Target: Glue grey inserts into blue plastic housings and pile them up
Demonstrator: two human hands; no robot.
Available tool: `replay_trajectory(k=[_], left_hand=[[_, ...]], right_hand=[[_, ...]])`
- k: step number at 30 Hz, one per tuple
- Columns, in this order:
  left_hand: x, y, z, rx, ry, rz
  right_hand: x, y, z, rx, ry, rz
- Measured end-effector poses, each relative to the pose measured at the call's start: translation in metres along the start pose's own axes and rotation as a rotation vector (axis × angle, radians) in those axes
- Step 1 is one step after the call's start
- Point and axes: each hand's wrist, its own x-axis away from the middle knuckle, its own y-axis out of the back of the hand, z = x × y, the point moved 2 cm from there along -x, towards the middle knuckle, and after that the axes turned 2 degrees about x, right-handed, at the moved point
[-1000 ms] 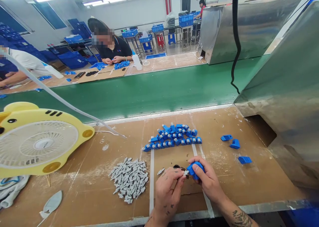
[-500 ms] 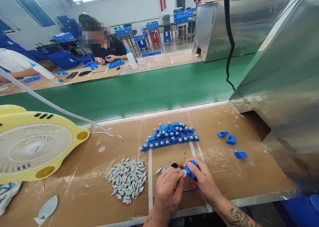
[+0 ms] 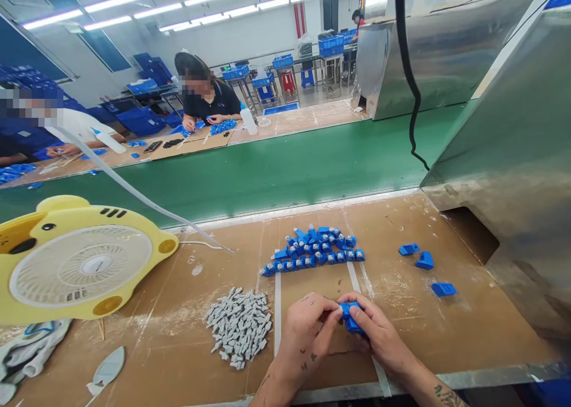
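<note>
One block (image 3: 354, 323) clamped between fingers of right hand (image 3: 384, 334), pale tip (image 3: 340, 309) pinched in those of left hand (image 3: 307, 325); best aligned squarely.

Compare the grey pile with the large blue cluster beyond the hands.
The grey pile is a jumbled heap, while the blue cluster has a tidy front row. The grey pile's contents look slim; the blue cluster's look chunkier. Both rest on the brown work surface.

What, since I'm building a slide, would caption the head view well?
Right hand holds a blue piece, left hand pinching a pale bit against it; grey pile nearby.
</note>
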Motion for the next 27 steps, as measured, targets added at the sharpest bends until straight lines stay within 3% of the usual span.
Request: replay_trajectory(k=[6, 10, 13, 17, 20, 23, 27], left_hand=[[0.003, -0.001, -0.003, -0.007, 0.011, 0.026], [0.005, 0.005, -0.002, 0.005, 0.021, 0.018], [0.01, 0.021, 0.012, -0.039, 0.052, -0.05], [0.021, 0.061, 0.045, -0.258, 0.154, -0.213], [0.031, 0.086, 0.064, -0.403, 0.203, -0.199], [0.043, 0.099, 0.072, -0.46, 0.218, -0.203], [0.056, 0.103, 0.078, -0.49, 0.217, -0.194]], right_hand=[[0.004, 0.003, 0.003, 0.004, 0.018, -0.003], [0.004, 0.0, 0.0, -0.175, -0.118, 0.002], [0.003, 0.001, 0.002, -0.359, -0.153, -0.004], [0.003, 0.004, 0.008, -0.47, -0.114, 0.028], [0.003, 0.007, 0.01, -0.499, -0.104, 0.061], [0.003, 0.007, 0.01, -0.511, -0.094, 0.086], [0.005, 0.006, 0.01, -0.521, -0.093, 0.102]])
